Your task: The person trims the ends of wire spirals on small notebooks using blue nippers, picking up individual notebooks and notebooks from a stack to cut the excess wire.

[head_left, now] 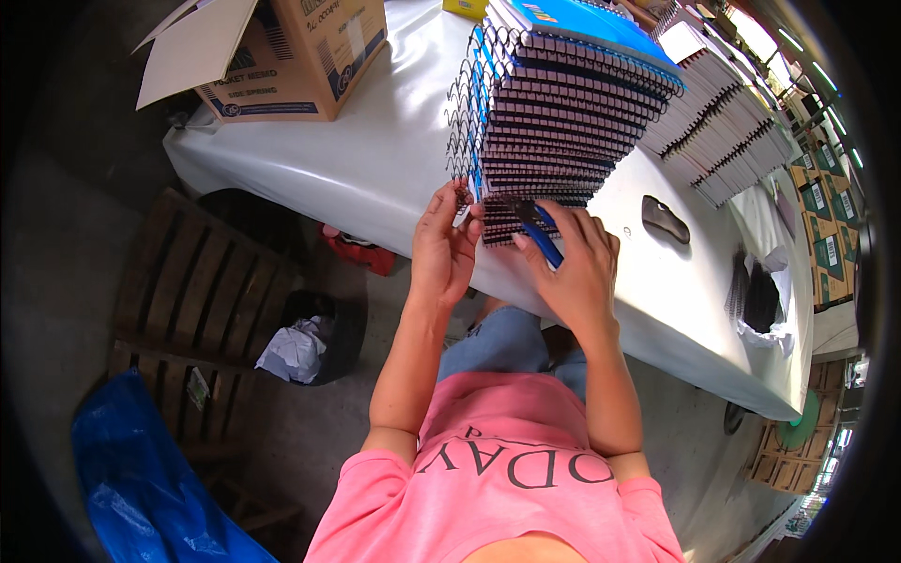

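Note:
A tall stack of spiral-bound notebooks point(577, 122) stands on the table in front of me, topped by a blue cover. Loose black coil ends point(462, 113) stick out along its left side. My left hand point(441, 246) is at the stack's lower left corner, its thumb and fingers closed around a dark coil end. In my right hand point(580, 267) are blue-handled pliers point(547, 246). Their dark jaws lie against the spine edge of a low notebook, to the right of my left fingertips. Whether the jaws grip the wire cannot be made out.
White sheeting covers the table point(375, 155). An open cardboard box point(291, 66) stands back left; more bound stacks point(727, 117) stand at right. A dark flat object point(665, 220) and a white bag with black coils point(765, 296) lie right. Below left are a bin point(338, 342) and wooden slats point(202, 281).

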`<control>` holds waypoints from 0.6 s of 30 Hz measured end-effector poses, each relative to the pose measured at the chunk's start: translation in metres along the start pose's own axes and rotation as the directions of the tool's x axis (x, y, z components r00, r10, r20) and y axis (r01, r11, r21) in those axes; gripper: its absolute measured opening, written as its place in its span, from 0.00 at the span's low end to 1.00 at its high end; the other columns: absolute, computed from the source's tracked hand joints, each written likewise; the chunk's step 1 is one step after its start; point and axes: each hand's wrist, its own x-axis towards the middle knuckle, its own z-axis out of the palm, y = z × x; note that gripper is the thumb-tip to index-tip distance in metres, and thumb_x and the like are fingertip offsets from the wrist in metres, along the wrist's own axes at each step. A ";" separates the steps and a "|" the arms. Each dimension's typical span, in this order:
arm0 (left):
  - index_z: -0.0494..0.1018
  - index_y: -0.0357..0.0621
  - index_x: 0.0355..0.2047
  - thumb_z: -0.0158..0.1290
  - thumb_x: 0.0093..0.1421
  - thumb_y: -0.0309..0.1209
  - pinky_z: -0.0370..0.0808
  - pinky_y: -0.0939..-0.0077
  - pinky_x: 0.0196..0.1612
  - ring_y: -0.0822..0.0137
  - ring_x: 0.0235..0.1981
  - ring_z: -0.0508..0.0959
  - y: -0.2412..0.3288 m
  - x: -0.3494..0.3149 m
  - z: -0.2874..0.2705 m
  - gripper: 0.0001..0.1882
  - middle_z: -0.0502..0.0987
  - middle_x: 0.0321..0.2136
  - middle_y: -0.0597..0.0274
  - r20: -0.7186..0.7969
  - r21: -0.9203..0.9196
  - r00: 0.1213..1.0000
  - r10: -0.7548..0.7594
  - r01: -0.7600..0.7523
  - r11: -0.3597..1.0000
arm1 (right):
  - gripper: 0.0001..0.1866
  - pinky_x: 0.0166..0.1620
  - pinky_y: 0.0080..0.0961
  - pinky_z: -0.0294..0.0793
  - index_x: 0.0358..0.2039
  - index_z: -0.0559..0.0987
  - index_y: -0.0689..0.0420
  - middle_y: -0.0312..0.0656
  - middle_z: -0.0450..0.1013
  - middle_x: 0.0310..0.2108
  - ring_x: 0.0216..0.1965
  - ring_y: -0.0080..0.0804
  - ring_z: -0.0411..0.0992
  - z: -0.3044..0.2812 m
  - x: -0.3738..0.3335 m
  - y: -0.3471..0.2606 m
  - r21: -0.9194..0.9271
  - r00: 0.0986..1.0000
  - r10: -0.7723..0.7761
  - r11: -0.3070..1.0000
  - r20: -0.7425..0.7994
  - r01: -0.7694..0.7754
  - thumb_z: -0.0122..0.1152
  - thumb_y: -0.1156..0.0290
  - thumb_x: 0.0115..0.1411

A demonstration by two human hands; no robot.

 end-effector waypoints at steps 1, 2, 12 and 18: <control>0.67 0.35 0.44 0.45 0.64 0.34 0.71 0.82 0.39 0.68 0.37 0.71 0.004 0.000 0.004 0.14 0.69 0.35 0.60 -0.035 -0.074 0.999 -0.038 0.036 0.997 | 0.21 0.48 0.35 0.62 0.44 0.76 0.51 0.39 0.72 0.37 0.40 0.37 0.69 -0.002 -0.001 0.001 -0.006 0.999 -0.006 1.000 -0.032 0.006 0.65 0.60 0.50; 0.67 0.34 0.44 0.44 0.64 0.34 0.71 0.81 0.39 0.67 0.37 0.71 0.008 -0.001 0.009 0.15 0.69 0.36 0.59 -0.067 -0.149 0.995 -0.080 0.069 0.987 | 0.21 0.48 0.35 0.62 0.45 0.75 0.51 0.39 0.71 0.38 0.41 0.37 0.69 -0.003 -0.003 0.003 0.008 0.998 -0.037 0.999 -0.054 0.037 0.65 0.61 0.50; 0.49 0.52 0.14 0.44 0.62 0.47 0.47 0.81 0.16 0.78 0.14 0.51 0.036 0.028 0.003 0.26 0.50 0.16 0.71 -0.055 0.137 0.998 -0.009 0.016 0.990 | 0.19 0.40 0.37 0.65 0.42 0.73 0.59 0.46 0.72 0.33 0.34 0.45 0.69 -0.023 -0.103 0.120 0.038 0.992 0.069 0.997 -0.107 -0.065 0.64 0.69 0.50; 0.65 0.44 0.19 0.51 0.59 0.31 0.52 0.81 0.18 0.79 0.15 0.58 0.032 0.049 -0.056 0.13 0.62 0.14 0.71 -0.053 0.800 0.961 -0.273 0.204 0.564 | 0.23 0.47 0.42 0.69 0.44 0.73 0.53 0.47 0.69 0.47 0.48 0.44 0.68 -0.003 -0.169 0.134 0.139 0.679 -0.017 0.982 0.734 -0.125 0.62 0.68 0.44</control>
